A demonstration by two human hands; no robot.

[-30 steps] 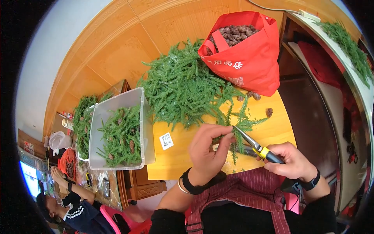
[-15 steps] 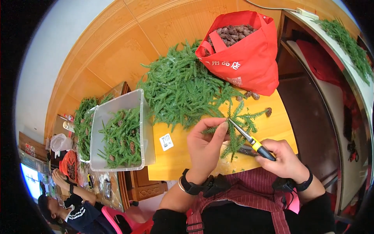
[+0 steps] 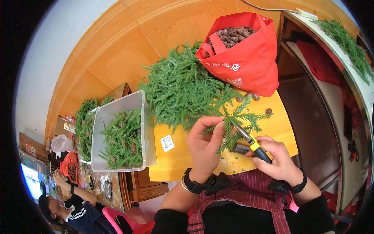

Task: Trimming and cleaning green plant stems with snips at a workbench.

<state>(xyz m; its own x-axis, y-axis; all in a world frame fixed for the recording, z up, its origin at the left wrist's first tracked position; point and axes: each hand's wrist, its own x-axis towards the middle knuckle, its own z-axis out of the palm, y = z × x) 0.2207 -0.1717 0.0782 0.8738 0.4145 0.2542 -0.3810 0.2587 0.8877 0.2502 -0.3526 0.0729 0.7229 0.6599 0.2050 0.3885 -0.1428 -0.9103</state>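
A: First item, with position?

B: Green sprig (image 3: 229,130), one. Held over the near part of the yellow desk (image 3: 278,130), between both hands.

A: Manner of holding?

B: Left hand (image 3: 205,138): thumb and forefinger closed in a pinch near the sprig's joint, presumably to steady the stem against the tool. Right hand (image 3: 274,156): wrapped round the black-and-yellow handles of long-nosed pliers (image 3: 254,146), slender tips angled into the sprig's centre, likely for fine reach among needles. Bite of the jaws: cannot tell.

A: Appearance?

B: Several feathery fronds, splayed starlike from one joint. Needles short, dense, bright green.

A: Surroundings, working outward?

B: White label (image 3: 167,143), flat, left of the left hand. Heap of similar sprigs (image 3: 183,89), just beyond, probably for easy picking. Loose brown cone (image 3: 268,112), right of the sprig. Red bag (image 3: 245,72), upright, mouth open on many cones, apparently for ready access. Translucent tub (image 3: 149,144), left, containing sprigs with cones; beside the heap, perhaps against mixing.
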